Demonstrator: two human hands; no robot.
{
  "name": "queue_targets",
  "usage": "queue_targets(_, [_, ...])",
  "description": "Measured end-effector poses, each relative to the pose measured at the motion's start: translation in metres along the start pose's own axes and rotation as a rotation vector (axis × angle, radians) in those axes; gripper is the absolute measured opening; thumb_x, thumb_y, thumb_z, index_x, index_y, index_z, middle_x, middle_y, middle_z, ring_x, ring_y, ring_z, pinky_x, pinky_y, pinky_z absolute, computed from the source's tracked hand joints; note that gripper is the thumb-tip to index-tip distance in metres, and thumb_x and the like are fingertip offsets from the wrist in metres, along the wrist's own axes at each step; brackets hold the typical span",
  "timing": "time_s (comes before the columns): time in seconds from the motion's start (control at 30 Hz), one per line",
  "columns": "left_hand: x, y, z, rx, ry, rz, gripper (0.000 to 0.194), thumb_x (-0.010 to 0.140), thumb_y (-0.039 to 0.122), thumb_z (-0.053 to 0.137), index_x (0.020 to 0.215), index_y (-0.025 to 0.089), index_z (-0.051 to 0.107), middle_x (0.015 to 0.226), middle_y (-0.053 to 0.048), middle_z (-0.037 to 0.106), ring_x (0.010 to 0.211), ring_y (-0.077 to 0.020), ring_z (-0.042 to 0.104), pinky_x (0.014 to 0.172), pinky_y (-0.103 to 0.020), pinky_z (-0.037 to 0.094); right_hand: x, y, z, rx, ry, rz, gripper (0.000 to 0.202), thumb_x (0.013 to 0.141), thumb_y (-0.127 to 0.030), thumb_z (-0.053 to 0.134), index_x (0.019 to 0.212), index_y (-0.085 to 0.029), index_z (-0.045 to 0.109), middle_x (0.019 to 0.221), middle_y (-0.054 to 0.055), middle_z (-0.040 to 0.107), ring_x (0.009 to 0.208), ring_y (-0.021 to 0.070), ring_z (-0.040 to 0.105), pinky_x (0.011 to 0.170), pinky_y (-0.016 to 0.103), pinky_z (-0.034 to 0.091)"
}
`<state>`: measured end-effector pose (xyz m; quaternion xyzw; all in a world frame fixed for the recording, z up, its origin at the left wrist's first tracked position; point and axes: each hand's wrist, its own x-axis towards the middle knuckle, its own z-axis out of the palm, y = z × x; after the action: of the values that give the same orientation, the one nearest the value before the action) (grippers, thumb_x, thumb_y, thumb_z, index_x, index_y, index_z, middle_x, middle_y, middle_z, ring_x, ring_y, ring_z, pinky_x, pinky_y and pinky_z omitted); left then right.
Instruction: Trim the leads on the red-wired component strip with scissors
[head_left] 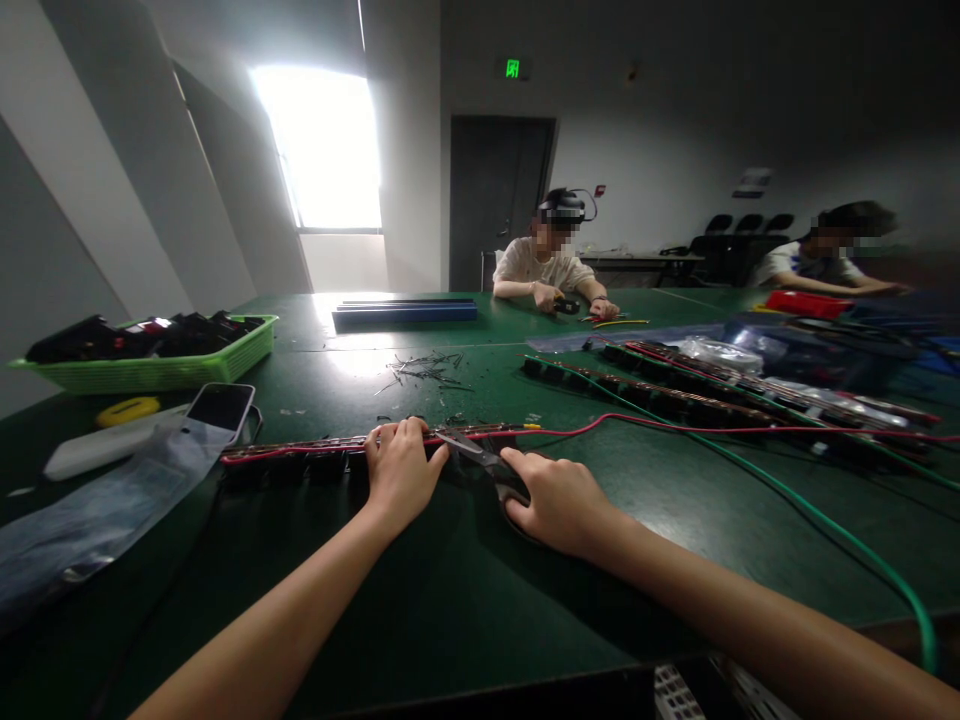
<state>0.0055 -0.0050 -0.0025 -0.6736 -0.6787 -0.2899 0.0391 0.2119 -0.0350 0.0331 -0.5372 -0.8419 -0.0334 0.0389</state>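
My left hand (401, 465) is closed over the middle of a long black strip of parts (300, 460) with copper-coloured wires along its top. A red wire (570, 432) runs along this strip and off to the right. In my right hand (559, 500) is a pair of scissors (480, 452), fingers wrapped round the handles. The blades point left, lie at the strip beside my left thumb and touch or nearly touch it. Whether anything is between the blades is too small to tell.
Black clippings (427, 372) lie behind the strip. On the left are a green basket (165, 372) of black parts, a phone (217, 410) and a plastic bag (127, 510). More wired strips (660, 395) and a green wire (787, 490) lie right. Two people sit across the table.
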Motion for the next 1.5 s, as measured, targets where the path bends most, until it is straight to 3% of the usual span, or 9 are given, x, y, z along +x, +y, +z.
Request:
queue_targets(0.47, [-0.0008, 0.0039, -0.0034, 0.037, -0.009, -0.004, 0.028, 0.084, 0.046, 0.051, 0.098, 0.021, 0.055, 0.099, -0.007, 0.064, 0.106, -0.0275, 0.050, 0.099, -0.044, 0.022, 0.0012, -0.0022, -0.0016, 0.013, 0.017, 0.024, 0.060, 0.081, -0.039, 0.048, 0.137, -0.018, 0.040, 0.120, 0.012, 0.057, 0.100, 0.0257, 0.058, 0.077, 0.031, 0.043])
queue_targets(0.73, [-0.0014, 0.0037, -0.0018, 0.051, 0.002, 0.002, 0.029, 0.084, 0.045, 0.051, 0.099, 0.021, 0.056, 0.099, -0.008, 0.064, 0.107, -0.0278, 0.049, 0.099, -0.044, 0.022, 0.0027, 0.0006, 0.0006, 0.013, 0.028, -0.017, 0.057, 0.081, -0.039, 0.049, 0.133, -0.018, 0.044, 0.116, 0.012, 0.060, 0.095, 0.0257, 0.061, 0.076, 0.031, 0.044])
queue_targets(1.07, [-0.0014, 0.0031, -0.0009, 0.055, -0.003, 0.008, 0.030, 0.084, 0.046, 0.050, 0.100, 0.021, 0.056, 0.100, -0.007, 0.064, 0.107, -0.0276, 0.049, 0.100, -0.044, 0.021, 0.0009, 0.0005, 0.0015, 0.017, 0.018, -0.053, 0.053, 0.083, -0.035, 0.050, 0.131, -0.015, 0.044, 0.118, 0.014, 0.060, 0.102, 0.0257, 0.059, 0.080, 0.030, 0.043])
queue_targets(1.5, [-0.0010, 0.0040, -0.0019, 0.053, -0.010, -0.004, 0.030, 0.084, 0.046, 0.050, 0.100, 0.021, 0.056, 0.101, -0.008, 0.064, 0.108, -0.0276, 0.049, 0.100, -0.044, 0.020, -0.0015, -0.0038, -0.0035, -0.035, -0.011, -0.070, 0.048, 0.085, -0.034, 0.048, 0.128, -0.013, 0.046, 0.110, 0.014, 0.065, 0.094, 0.0269, 0.063, 0.072, 0.031, 0.044])
